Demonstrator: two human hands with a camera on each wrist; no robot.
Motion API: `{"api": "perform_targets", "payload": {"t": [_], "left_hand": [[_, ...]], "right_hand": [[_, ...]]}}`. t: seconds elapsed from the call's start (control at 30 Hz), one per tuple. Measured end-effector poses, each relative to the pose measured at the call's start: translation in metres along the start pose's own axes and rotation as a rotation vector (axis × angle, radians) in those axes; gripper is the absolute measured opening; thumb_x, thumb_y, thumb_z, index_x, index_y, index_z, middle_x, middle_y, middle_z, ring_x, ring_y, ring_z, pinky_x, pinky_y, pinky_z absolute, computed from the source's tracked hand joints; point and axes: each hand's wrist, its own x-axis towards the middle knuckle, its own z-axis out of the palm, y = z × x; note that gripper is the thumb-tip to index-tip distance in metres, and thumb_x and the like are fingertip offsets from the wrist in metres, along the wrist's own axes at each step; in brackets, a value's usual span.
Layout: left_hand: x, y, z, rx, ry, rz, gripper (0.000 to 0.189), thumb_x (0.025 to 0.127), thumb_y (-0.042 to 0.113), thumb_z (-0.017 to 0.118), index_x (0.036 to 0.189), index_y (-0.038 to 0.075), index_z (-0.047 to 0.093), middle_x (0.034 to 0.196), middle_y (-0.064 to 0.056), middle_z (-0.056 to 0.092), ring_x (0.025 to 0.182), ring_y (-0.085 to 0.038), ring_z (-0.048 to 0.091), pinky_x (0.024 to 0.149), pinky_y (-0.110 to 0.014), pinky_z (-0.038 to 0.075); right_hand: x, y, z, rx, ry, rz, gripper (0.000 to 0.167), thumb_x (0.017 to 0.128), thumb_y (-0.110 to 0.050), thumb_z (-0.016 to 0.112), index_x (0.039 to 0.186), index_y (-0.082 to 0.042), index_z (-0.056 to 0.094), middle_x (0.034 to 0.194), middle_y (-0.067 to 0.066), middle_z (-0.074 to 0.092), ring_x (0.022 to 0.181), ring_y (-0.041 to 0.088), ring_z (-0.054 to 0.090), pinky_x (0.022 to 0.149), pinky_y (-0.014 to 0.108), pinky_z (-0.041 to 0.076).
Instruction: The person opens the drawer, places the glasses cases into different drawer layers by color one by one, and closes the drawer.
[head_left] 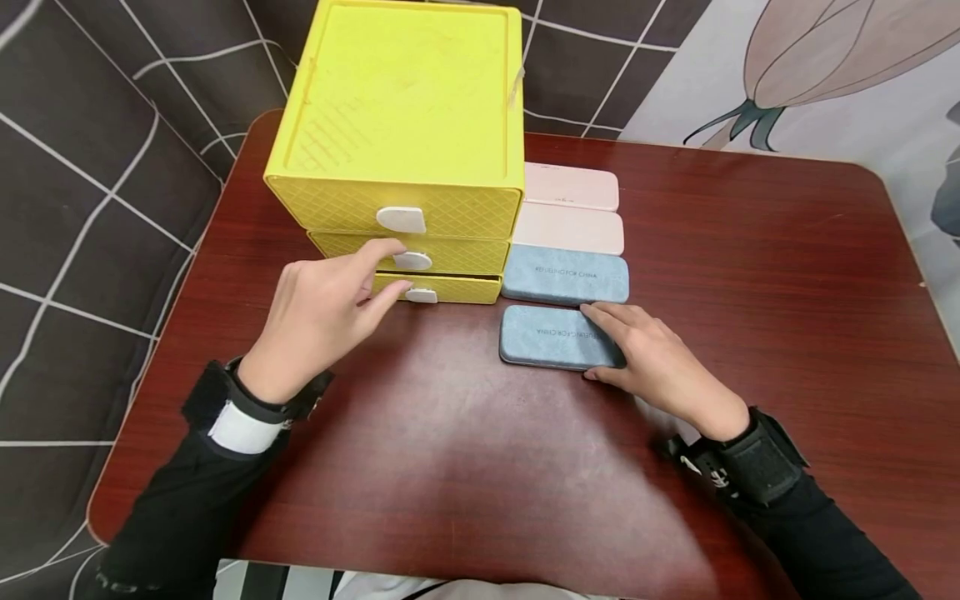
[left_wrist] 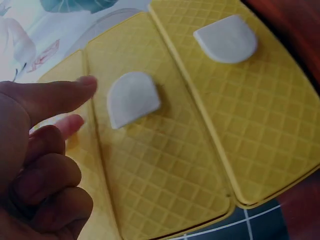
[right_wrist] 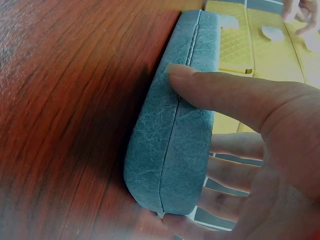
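My right hand (head_left: 663,367) grips the right end of the nearest blue glasses case (head_left: 555,337), which lies on the table. In the right wrist view the thumb presses its hinged side (right_wrist: 182,105) and the other fingers curl about the far side. My left hand (head_left: 318,312) is at the front of the yellow drawer box (head_left: 405,100), thumb and index finger spread, the other fingers curled. The index fingertip is at the middle drawer's white handle (head_left: 412,261), the thumb tip at the bottom drawer's handle (head_left: 422,296). The bottom drawer stands slightly ajar.
Beyond the gripped case lie another blue glasses case (head_left: 566,275) and two pink cases (head_left: 570,227), in a row along the drawer box's right side. The brown table (head_left: 420,467) meets a dark tiled wall (head_left: 82,242) at the left and back.
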Motion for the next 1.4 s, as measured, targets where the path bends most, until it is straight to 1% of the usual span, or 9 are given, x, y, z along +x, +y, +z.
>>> {"api": "perform_targets", "payload": {"t": [0.07,0.17,0.37,0.53,0.77,0.87,1.0,1.2,1.4], "left_hand": [[-0.001,-0.002,0.003,0.012,-0.041,-0.011,0.030,0.083,0.018,0.075,0.109,0.009,0.063,0.050,0.004,0.038,0.043,-0.008,0.030,0.041,-0.025,0.022],[-0.002,-0.005,0.006,0.019,-0.064,-0.027,0.030,0.084,0.018,0.075,0.110,0.009,0.063,0.050,0.004,0.041,0.042,-0.009,0.033,0.041,-0.026,0.023],[-0.002,-0.007,0.012,0.021,-0.050,-0.044,0.024,0.085,0.018,0.073,0.106,0.011,0.065,0.050,0.003,0.045,0.042,-0.012,0.041,0.039,-0.028,0.026],[-0.001,-0.008,0.015,0.034,-0.049,-0.038,0.021,0.086,0.019,0.073,0.103,0.010,0.066,0.050,0.001,0.047,0.042,-0.013,0.042,0.039,-0.028,0.026],[0.000,-0.010,0.019,0.026,-0.043,-0.030,0.016,0.086,0.018,0.073,0.098,0.010,0.067,0.057,-0.001,0.059,0.046,-0.016,0.054,0.039,-0.030,0.033],[0.001,-0.010,0.020,0.027,-0.033,-0.026,0.014,0.085,0.017,0.073,0.097,0.010,0.068,0.058,-0.001,0.060,0.046,-0.015,0.052,0.040,-0.031,0.033],[0.002,-0.010,0.022,0.028,-0.016,-0.025,0.013,0.085,0.015,0.073,0.095,0.010,0.068,0.056,-0.001,0.057,0.044,-0.015,0.045,0.039,-0.030,0.031],[0.003,-0.011,0.026,0.031,0.018,-0.030,0.008,0.084,0.011,0.072,0.091,0.011,0.068,0.056,0.000,0.058,0.045,-0.013,0.048,0.039,-0.030,0.031],[0.003,-0.012,0.028,0.036,0.027,-0.028,0.007,0.085,0.011,0.071,0.089,0.010,0.066,0.056,0.001,0.058,0.043,-0.013,0.045,0.039,-0.031,0.030]], "right_hand": [[0.000,0.000,0.000,0.000,0.000,0.001,0.077,0.077,-0.022,0.082,0.142,-0.002,0.045,0.139,0.022,0.049,0.126,0.040,0.048,0.098,0.057,0.040],[0.000,0.000,0.000,0.002,-0.004,0.004,0.077,0.077,-0.022,0.082,0.142,-0.002,0.045,0.139,0.022,0.049,0.126,0.039,0.048,0.098,0.057,0.040],[0.001,0.000,0.000,0.010,-0.007,0.011,0.077,0.077,-0.022,0.082,0.142,-0.003,0.045,0.140,0.021,0.049,0.126,0.039,0.048,0.098,0.057,0.040],[0.001,0.000,0.000,0.015,0.001,0.011,0.077,0.077,-0.022,0.082,0.141,-0.002,0.045,0.139,0.022,0.049,0.126,0.039,0.048,0.098,0.057,0.040],[0.000,0.000,0.001,0.017,0.005,0.006,0.077,0.076,-0.022,0.082,0.141,-0.001,0.045,0.138,0.022,0.050,0.126,0.039,0.048,0.098,0.057,0.040],[0.000,0.000,0.001,0.017,0.002,0.008,0.077,0.077,-0.022,0.082,0.141,-0.002,0.045,0.139,0.022,0.049,0.126,0.039,0.048,0.098,0.057,0.040],[0.000,0.000,0.001,0.021,-0.002,0.013,0.077,0.077,-0.022,0.082,0.142,-0.002,0.045,0.139,0.022,0.049,0.126,0.039,0.047,0.098,0.057,0.040],[0.000,0.001,0.002,0.022,0.001,0.009,0.077,0.077,-0.022,0.082,0.141,-0.003,0.045,0.139,0.021,0.050,0.126,0.039,0.048,0.098,0.057,0.040],[0.000,0.002,0.003,0.018,0.003,0.010,0.077,0.077,-0.023,0.082,0.142,-0.003,0.045,0.139,0.021,0.050,0.126,0.038,0.048,0.098,0.057,0.040]]}}
